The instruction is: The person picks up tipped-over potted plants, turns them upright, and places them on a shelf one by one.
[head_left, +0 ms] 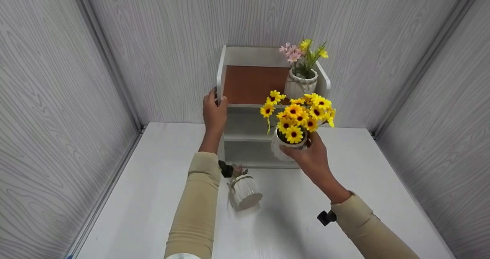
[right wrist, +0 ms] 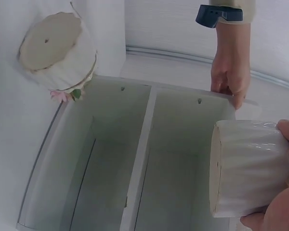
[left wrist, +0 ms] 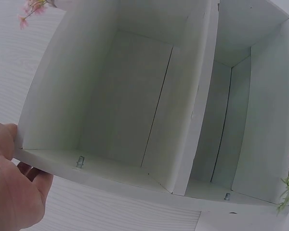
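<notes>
My right hand (head_left: 314,155) grips a white ceramic pot (head_left: 281,152) of artificial sunflowers (head_left: 300,117), thumb on one side and fingers round the other. The right wrist view shows the pot's side and base (right wrist: 250,168) in front of the shelves. With my left hand (head_left: 215,113) I hold the left side panel of a small white shelf unit (head_left: 221,67), near its upper compartment. In the left wrist view the fingers (left wrist: 36,185) wrap the panel's edge. A flowerpot with pink and yellow blooms (head_left: 300,85) stands on the brown top shelf, at the right.
Another white flowerpot (head_left: 245,192) with twine lies on its side on the white table (head_left: 164,197), before the unit. Two lower compartments (head_left: 245,123) face forward. Grey wood-grain walls (head_left: 172,52) enclose the back and both sides.
</notes>
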Action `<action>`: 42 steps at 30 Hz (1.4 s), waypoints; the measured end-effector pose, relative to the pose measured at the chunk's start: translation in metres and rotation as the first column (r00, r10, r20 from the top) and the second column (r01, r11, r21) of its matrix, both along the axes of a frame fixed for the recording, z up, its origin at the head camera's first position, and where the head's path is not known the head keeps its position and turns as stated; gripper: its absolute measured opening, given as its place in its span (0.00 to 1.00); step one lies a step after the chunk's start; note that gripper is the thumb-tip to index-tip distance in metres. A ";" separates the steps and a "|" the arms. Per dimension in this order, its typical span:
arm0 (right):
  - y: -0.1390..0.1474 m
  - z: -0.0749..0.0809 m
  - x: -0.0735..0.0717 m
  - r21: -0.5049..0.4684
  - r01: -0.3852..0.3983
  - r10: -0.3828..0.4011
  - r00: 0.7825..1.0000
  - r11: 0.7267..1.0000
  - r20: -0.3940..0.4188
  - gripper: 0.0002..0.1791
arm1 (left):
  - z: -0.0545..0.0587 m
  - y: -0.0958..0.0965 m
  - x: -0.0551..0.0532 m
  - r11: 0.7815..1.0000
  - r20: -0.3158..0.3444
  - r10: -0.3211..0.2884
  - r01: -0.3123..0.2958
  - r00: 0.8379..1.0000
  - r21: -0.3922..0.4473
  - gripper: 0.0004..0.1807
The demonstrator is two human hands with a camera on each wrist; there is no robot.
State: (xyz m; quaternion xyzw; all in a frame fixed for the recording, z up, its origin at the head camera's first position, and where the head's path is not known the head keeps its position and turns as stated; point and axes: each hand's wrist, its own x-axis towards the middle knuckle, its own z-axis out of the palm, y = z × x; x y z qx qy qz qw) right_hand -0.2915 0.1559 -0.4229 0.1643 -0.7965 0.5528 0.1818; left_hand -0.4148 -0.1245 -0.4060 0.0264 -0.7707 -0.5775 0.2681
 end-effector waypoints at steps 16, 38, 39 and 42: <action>-0.023 0.046 -0.029 0.014 0.023 -0.023 1.000 1.000 -0.013 0.49 | -0.003 -0.001 -0.001 1.000 -0.049 -0.023 0.024 0.999 0.019 0.28; -0.057 0.070 -0.073 -0.040 0.040 -0.042 0.998 0.998 -0.049 0.48 | -0.003 -0.004 0.000 1.000 -0.004 -0.005 0.005 1.000 0.016 0.29; -0.058 0.070 -0.075 -0.043 0.042 -0.044 0.998 0.998 -0.047 0.47 | -0.004 -0.004 -0.001 1.000 -0.002 -0.004 0.004 1.000 0.014 0.28; -0.062 0.071 -0.079 -0.054 0.044 -0.047 0.998 0.998 -0.053 0.46 | -0.006 -0.005 -0.002 1.000 0.001 -0.004 0.004 1.000 0.016 0.28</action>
